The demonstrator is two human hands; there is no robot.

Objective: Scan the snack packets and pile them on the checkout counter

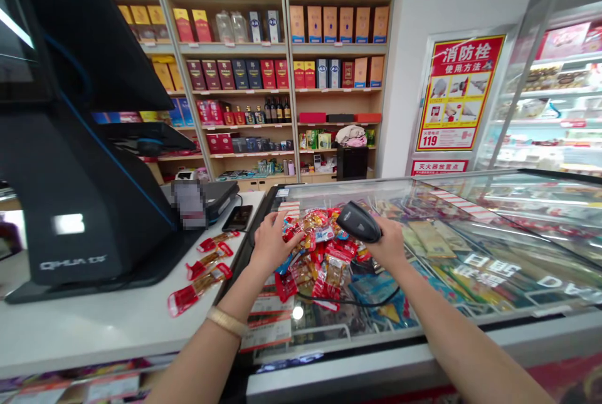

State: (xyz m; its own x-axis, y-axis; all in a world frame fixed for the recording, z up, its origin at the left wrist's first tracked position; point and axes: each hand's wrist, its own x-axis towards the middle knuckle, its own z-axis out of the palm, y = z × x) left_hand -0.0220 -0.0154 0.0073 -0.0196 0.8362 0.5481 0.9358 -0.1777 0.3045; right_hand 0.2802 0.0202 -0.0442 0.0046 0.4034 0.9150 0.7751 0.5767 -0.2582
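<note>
A pile of small red and clear snack packets [332, 266] lies on the glass top of a freezer [376, 194]. At the pile's left side is my left hand [273, 242], fingers apart and touching or just over the packets. My right hand [389, 244] is wrapped round a black barcode scanner [360, 222], whose head hangs over the pile's upper right. The scanner's cable [371, 302] curves across the glass in front of the packets. Several similar packets [200, 288] lie in a column on the white counter to the left.
A black cash register [89, 203] stands on the white counter [117, 329] at left. A phone [237, 218] lies near the counter's right edge. Shelves of boxes and bottles [244, 71] line the back wall, and a red poster [461, 93] hangs at right.
</note>
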